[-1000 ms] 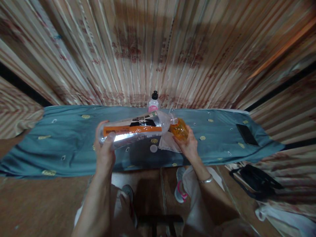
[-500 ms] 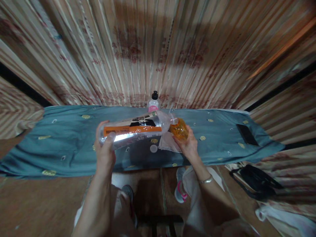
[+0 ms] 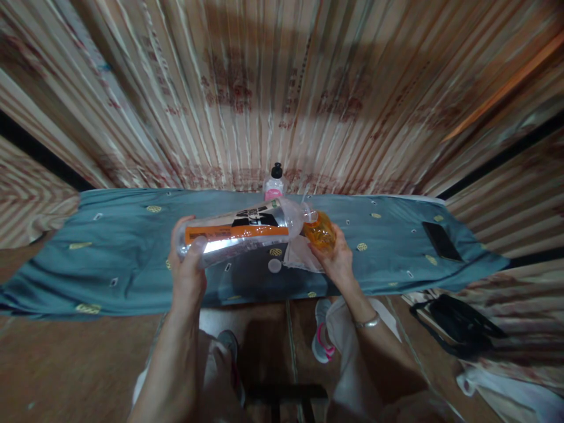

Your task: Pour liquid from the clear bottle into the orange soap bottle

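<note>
Head view, working left to right. Our left hand is gripping the base end of a large clear bottle, thumb lying along its near side. We are holding this bottle tipped nearly on its side above the cloth, neck pointing right. At the other end our right hand is closing around a small amber container, whose top is meeting the bottle's neck. We are judging the step in hand to be a mouth-to-mouth pour; whether liquid is running, we cannot tell. The next move, in our estimate, is calling for a steady left wrist and a slow change of tilt, with the two openings lined up.

Materials, again from the left. Blue-green cloth, soft and rumpling into folds, is bearing small yellow motifs. The large bottle is looking like smooth, thin plastic, tapering to a shoulder, its silver label banded in orange and catching light. Behind it a small clear bottle with a black top is standing upright, showing pink low down. Nearer us a pale round disc is lying flat, just beside a crumpled, filmy sheet. The amber container is showing glossy, translucent, rounded walls. Far right, a flat dark slab is resting on the cloth.
</note>
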Action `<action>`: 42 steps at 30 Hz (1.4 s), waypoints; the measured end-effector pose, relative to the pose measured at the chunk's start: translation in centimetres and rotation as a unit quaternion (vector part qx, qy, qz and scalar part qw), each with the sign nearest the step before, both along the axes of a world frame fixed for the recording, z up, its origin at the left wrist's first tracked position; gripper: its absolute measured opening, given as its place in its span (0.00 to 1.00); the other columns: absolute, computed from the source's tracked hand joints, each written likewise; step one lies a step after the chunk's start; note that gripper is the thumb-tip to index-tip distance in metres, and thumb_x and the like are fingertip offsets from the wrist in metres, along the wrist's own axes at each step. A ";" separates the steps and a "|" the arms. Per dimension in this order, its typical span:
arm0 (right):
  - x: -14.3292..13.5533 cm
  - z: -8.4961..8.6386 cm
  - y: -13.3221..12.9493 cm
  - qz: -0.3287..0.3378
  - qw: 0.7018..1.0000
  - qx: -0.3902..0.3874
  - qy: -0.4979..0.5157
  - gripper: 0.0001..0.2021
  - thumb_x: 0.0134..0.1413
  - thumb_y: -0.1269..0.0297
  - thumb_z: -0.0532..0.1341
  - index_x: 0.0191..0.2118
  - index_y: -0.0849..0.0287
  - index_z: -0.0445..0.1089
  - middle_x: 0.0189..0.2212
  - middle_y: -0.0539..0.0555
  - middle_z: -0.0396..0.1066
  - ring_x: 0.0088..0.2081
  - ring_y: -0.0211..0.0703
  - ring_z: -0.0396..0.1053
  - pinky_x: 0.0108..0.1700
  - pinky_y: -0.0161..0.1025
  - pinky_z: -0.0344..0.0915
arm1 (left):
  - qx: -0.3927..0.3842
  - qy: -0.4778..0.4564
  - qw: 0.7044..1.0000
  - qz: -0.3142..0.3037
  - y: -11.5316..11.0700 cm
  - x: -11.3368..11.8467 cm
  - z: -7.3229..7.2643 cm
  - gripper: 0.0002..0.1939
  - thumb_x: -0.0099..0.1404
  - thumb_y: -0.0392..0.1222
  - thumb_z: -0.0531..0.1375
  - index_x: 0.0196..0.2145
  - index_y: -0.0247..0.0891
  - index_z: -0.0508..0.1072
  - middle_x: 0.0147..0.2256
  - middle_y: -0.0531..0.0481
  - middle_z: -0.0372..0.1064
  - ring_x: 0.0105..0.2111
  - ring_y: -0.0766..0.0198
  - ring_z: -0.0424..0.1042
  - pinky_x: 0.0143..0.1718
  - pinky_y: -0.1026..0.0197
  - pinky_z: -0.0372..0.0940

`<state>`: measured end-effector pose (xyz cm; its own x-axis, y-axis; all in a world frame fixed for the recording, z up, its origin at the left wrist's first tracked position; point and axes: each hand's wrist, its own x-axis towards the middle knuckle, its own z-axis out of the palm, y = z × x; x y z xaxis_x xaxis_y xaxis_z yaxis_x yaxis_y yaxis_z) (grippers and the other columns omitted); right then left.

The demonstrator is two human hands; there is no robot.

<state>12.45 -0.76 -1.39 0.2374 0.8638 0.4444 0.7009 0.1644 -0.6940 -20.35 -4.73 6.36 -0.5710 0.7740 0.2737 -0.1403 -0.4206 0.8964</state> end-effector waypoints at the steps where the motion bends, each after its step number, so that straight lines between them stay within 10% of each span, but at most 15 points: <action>1: 0.0 0.0 0.0 0.000 1.000 0.001 -0.004 0.43 0.48 0.42 0.72 0.66 0.59 0.66 0.60 0.68 0.78 0.58 0.65 0.79 0.59 0.60 0.76 | -0.002 -0.006 1.000 0.002 0.0 0.1 0.1 0.35 0.47 0.60 0.77 0.49 0.39 0.80 0.36 0.51 0.74 0.34 0.61 0.72 0.36 0.61 0.67; 42: -0.2 0.5 -0.2 0.005 1.000 -0.001 -0.005 0.41 0.48 0.47 0.72 0.66 0.60 0.66 0.59 0.68 0.79 0.58 0.65 0.79 0.59 0.60 0.77 | -0.025 -0.003 1.000 0.010 -0.2 0.2 0.5 0.32 0.45 0.60 0.76 0.44 0.41 0.78 0.37 0.52 0.74 0.36 0.59 0.72 0.40 0.59 0.67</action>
<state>12.26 -0.94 -0.93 0.2240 0.8669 0.4452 0.7061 0.1706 -0.6873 -20.16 -4.95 6.85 -0.5881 0.7747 0.2322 -0.1377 -0.3788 0.9152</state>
